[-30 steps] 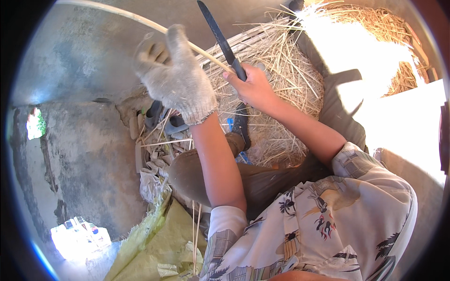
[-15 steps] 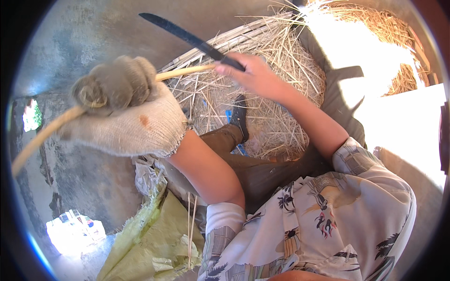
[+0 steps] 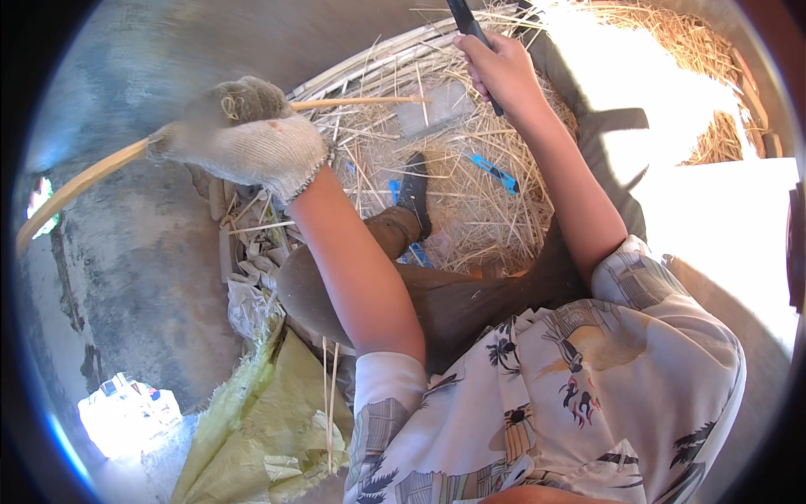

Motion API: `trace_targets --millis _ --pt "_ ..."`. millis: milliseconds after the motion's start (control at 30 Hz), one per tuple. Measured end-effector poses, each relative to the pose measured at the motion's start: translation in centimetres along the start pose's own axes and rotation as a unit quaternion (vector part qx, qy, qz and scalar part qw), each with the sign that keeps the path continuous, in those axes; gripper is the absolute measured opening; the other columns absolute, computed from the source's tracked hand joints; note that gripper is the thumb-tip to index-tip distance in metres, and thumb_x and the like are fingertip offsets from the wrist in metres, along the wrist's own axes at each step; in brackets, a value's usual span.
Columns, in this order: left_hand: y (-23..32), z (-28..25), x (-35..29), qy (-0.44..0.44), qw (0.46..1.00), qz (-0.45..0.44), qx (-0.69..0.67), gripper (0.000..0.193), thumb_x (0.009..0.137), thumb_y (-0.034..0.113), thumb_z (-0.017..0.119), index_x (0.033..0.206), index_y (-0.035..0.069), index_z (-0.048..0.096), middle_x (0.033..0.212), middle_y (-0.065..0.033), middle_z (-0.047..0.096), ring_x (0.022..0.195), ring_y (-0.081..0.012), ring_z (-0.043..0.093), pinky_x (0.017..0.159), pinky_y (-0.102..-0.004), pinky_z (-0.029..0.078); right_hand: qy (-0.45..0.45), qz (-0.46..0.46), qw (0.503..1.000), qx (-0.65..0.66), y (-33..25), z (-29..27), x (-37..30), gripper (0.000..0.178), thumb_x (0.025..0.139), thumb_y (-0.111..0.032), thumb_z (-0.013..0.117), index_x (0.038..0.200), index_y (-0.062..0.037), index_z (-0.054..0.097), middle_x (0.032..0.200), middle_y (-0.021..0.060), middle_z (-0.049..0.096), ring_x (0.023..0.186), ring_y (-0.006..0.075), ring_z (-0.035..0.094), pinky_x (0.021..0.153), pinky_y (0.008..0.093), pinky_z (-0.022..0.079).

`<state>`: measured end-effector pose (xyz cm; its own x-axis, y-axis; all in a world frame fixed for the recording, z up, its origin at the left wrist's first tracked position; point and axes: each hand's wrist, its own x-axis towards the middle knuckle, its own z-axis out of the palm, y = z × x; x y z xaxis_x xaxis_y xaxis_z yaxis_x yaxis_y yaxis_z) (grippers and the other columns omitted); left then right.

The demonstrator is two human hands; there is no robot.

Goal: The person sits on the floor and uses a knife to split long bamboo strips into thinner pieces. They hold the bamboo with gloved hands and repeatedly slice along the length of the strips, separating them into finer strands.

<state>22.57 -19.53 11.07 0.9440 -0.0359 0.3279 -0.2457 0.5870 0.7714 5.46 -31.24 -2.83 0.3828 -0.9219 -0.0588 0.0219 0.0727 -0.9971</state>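
My left hand [image 3: 243, 139], in a knitted glove with a dark, dirty palm side, is closed round a long, pale bamboo strip [image 3: 92, 181]. The strip's thick part bends down to the left edge; its thin end reaches right, over a flat grey block [image 3: 437, 111]. Bare and raised at the upper middle, my right hand [image 3: 506, 77] grips the black handle of a long knife [image 3: 468, 18]. Most of the blade runs out of the picture at the top. Knife and strip are apart.
Thin bamboo shavings [image 3: 478, 210] cover the floor round my dark shoe [image 3: 414, 193]. A blue utility knife [image 3: 495, 174] lies among them. Long strips are stacked behind. A yellow-green plastic sack [image 3: 269, 412] lies at lower left beside a grey wall [image 3: 159, 294]. More shavings heap up at the far right.
My right hand has moved right and up with the knife, away from the strip. My left hand has shifted slightly up and right, still holding the strip. The block and utility knife now show.
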Motion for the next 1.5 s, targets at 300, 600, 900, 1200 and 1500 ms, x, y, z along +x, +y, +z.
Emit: trace_targets --millis 300,600,900,1200,1500 --pt "1.9 0.0 0.0 -0.074 0.997 0.022 0.010 0.073 0.094 0.083 0.019 0.065 0.018 0.034 0.049 0.0029 0.028 0.045 -0.0116 0.025 0.047 -0.0242 0.021 0.001 -0.049 0.993 0.104 1.7 4.2 -1.9 0.028 0.097 -0.030 0.061 0.085 -0.0051 0.056 0.064 -0.0001 0.054 0.055 0.0077 0.052 0.051 0.0275 0.043" --pt "1.8 1.1 0.4 -0.152 0.988 -0.030 0.012 0.073 0.098 0.077 0.012 0.059 0.018 0.028 0.048 0.0037 0.021 0.045 -0.0116 0.016 0.047 -0.0257 0.017 -0.139 -0.001 0.962 -0.234 15.1 5.5 -1.2 0.035 0.094 -0.032 0.057 0.097 0.0016 0.065 0.077 0.0220 0.068 0.074 0.0390 0.068 0.071 0.0466 0.054" --pt "1.5 2.3 -0.3 -0.204 0.970 -0.123 -0.046 0.076 0.092 0.085 0.017 0.056 0.019 0.027 0.046 0.0035 0.024 0.041 -0.0117 0.016 0.043 -0.0268 0.013 -0.046 -0.098 0.974 -0.199 18.0 4.7 -1.7 0.039 0.097 -0.033 0.059 0.109 0.0031 0.064 0.084 0.0243 0.069 0.078 0.0371 0.069 0.070 0.0466 0.053" --pt "1.6 -0.3 1.8 -0.236 0.955 -0.138 -0.113 0.078 0.087 0.091 0.017 0.056 0.019 0.023 0.046 0.0022 0.020 0.044 -0.0137 0.010 0.045 -0.0294 0.011 -0.153 0.170 0.932 -0.281 11.8 3.9 0.5 0.052 0.094 -0.038 0.054 0.079 0.0101 0.067 0.070 0.0247 0.066 0.062 0.0360 0.068 0.062 0.0460 0.055" --pt "1.4 0.6 1.3 -0.158 0.973 -0.144 -0.085 0.083 0.082 0.094 0.014 0.056 0.017 0.027 0.047 0.0002 0.019 0.047 -0.0146 0.011 0.048 -0.0304 0.011 -0.177 0.403 0.889 0.126 13.7 3.4 0.0 0.038 0.100 -0.042 0.056 0.082 -0.0095 0.047 0.057 -0.0017 0.037 0.041 0.0080 0.033 0.035 0.0265 0.027"
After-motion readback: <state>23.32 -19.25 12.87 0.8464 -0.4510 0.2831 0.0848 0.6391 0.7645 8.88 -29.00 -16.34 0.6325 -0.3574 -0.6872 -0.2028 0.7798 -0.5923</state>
